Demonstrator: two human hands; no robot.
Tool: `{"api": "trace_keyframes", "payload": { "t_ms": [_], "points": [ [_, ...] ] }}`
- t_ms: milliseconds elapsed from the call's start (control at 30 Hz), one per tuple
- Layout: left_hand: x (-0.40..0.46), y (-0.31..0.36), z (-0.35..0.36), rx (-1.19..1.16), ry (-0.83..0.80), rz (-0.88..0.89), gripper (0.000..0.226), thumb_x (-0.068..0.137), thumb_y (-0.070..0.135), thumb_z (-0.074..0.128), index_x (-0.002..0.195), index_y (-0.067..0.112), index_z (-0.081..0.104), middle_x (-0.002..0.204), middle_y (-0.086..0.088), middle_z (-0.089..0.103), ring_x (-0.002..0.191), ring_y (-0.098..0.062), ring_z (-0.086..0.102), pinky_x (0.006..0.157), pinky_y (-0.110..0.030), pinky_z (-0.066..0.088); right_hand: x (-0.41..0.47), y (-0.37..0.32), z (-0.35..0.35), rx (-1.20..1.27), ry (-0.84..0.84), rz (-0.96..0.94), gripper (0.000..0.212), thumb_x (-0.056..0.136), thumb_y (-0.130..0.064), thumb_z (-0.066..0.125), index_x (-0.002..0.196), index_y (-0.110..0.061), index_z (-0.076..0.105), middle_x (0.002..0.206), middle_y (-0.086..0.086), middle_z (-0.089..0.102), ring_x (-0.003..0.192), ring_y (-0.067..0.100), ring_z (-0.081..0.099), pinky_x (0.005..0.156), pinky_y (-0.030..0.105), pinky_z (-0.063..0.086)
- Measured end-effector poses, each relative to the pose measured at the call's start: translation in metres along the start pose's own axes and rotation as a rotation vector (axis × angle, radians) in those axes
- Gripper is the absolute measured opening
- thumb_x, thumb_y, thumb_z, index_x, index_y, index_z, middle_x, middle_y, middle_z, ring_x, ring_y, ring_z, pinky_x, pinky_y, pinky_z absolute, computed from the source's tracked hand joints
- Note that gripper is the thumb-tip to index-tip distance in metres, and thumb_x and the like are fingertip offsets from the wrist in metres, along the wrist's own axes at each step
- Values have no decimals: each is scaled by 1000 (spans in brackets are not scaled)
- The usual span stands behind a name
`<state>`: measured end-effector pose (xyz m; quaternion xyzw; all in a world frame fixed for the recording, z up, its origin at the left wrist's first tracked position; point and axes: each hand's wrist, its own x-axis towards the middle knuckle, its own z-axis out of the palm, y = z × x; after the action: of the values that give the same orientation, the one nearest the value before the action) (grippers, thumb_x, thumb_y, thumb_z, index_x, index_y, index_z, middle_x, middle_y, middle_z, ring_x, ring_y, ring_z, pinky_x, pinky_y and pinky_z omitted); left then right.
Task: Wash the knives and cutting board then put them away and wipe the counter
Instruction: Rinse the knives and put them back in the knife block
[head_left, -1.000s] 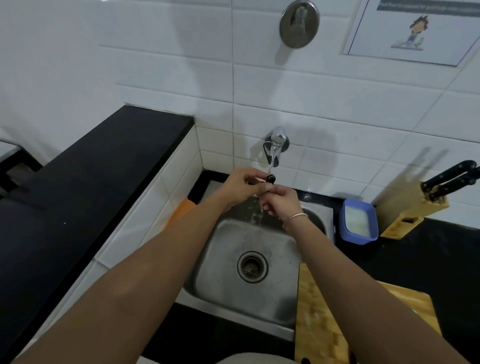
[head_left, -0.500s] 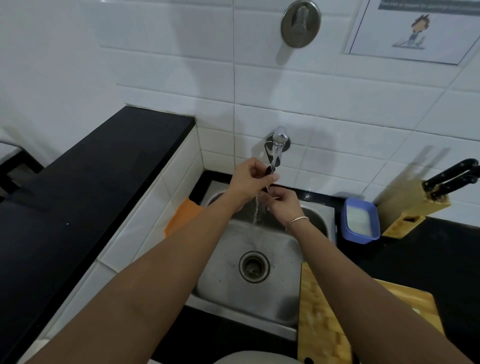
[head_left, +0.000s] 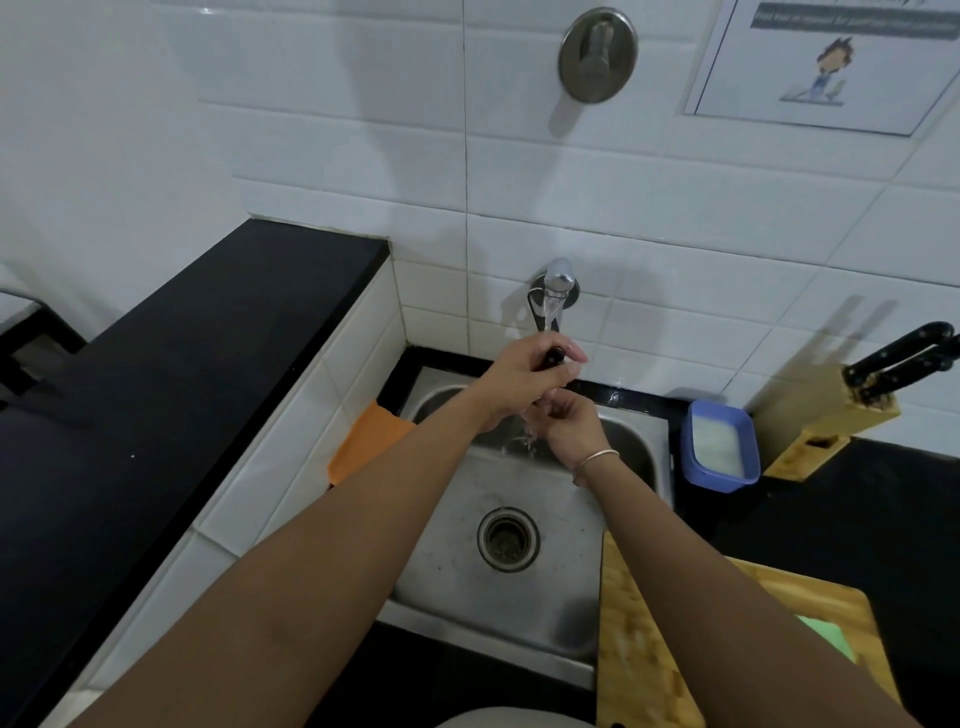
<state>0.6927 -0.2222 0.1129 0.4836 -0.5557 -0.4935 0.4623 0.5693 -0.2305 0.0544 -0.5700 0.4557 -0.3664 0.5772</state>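
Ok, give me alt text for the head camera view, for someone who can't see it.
Two hands rinse a black-handled knife under a running tap over a steel sink: the left hand grips the handle, the right hand is at the blade below. A wooden cutting board lies on the counter to the right, with a blue tub and a knife block behind it.

Single head view, looking steeply down, close over sink (head_left: 524, 613), facing tiled wall (head_left: 649, 218)

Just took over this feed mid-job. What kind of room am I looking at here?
Most likely a small kitchen: a steel sink under a running wall tap, a knife block on the black counter, and a wooden cutting board beside the basin.
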Motion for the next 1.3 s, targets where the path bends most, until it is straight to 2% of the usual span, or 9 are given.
{"api": "trace_keyframes", "payload": {
  "t_ms": [100, 200, 367, 633, 767, 967, 1100, 1200, 1300],
  "points": [
    [-3, 8, -1, -9, -8, -44, 15, 99, 10, 62, 84, 13, 62, 67, -7, 51, 60, -16, 48, 61, -27, 46, 1, 0, -1, -16, 7, -6, 26, 89, -9, 74, 77, 7, 57, 70, 10, 53, 69, 22, 47, 69, 33, 47],
    [0, 6, -2, -39, 136, -40, 21, 97, 10, 60, 76, 12, 59, 68, -4, 54, 65, -17, 50, 68, -30, 46, 3, -2, -1, -21, 14, -17, 29, 89, -11, 75, 68, -12, 55, 63, 1, 47, 62, 13, 42, 69, 30, 45],
    [9, -3, -6, 289, 512, -9, 22, 90, 29, 76, 76, 21, 60, 68, 7, 61, 65, -14, 59, 66, -30, 49, 9, -7, 4, -6, 15, -59, 38, 88, -10, 76, 72, 12, 50, 69, 11, 46, 67, 19, 43, 70, 28, 49],
    [10, 9, -8, 233, 742, -53, 31, 74, 35, 90, 77, 13, 68, 65, 8, 66, 59, -6, 61, 63, -25, 50, 1, -9, 8, -47, 152, -130, 52, 91, -29, 74, 69, 14, 54, 57, 16, 54, 52, 16, 46, 58, 23, 49],
    [11, 17, -8, 259, 788, -49, 31, 77, 35, 88, 69, 19, 61, 62, 9, 62, 57, -7, 57, 60, -26, 47, 0, -15, 7, -118, 175, -143, 54, 92, -34, 72, 66, 9, 54, 51, 6, 51, 45, 9, 41, 49, 17, 40],
    [9, 19, -11, 274, 831, -44, 34, 81, 39, 84, 69, 18, 61, 60, 12, 59, 55, -4, 54, 58, -23, 43, -1, -11, 1, -159, -2, -144, 14, 92, -7, 70, 80, -5, 63, 53, -12, 49, 53, 5, 48, 59, 22, 50],
    [7, 13, -9, 266, 845, -62, 34, 83, 39, 83, 71, 15, 62, 60, 11, 60, 56, -6, 56, 62, -30, 50, -6, -3, -1, -161, 1, -108, 32, 95, -15, 68, 68, -4, 55, 55, 0, 55, 49, 4, 51, 55, 19, 49],
    [9, 10, -9, 268, 846, -77, 34, 82, 40, 84, 71, 16, 62, 62, 9, 62, 60, -11, 60, 66, -35, 54, -10, 8, -2, -226, 6, -111, 49, 97, -36, 65, 70, 2, 51, 56, 3, 59, 51, 11, 54, 61, 31, 52],
    [9, 10, -10, 247, 847, -87, 34, 82, 40, 84, 72, 15, 63, 66, 5, 65, 65, -16, 65, 67, -35, 56, -7, 15, -5, -243, 1, -86, 33, 96, -31, 67, 70, -14, 56, 59, -6, 60, 55, 7, 55, 61, 25, 49]
  ]
}}
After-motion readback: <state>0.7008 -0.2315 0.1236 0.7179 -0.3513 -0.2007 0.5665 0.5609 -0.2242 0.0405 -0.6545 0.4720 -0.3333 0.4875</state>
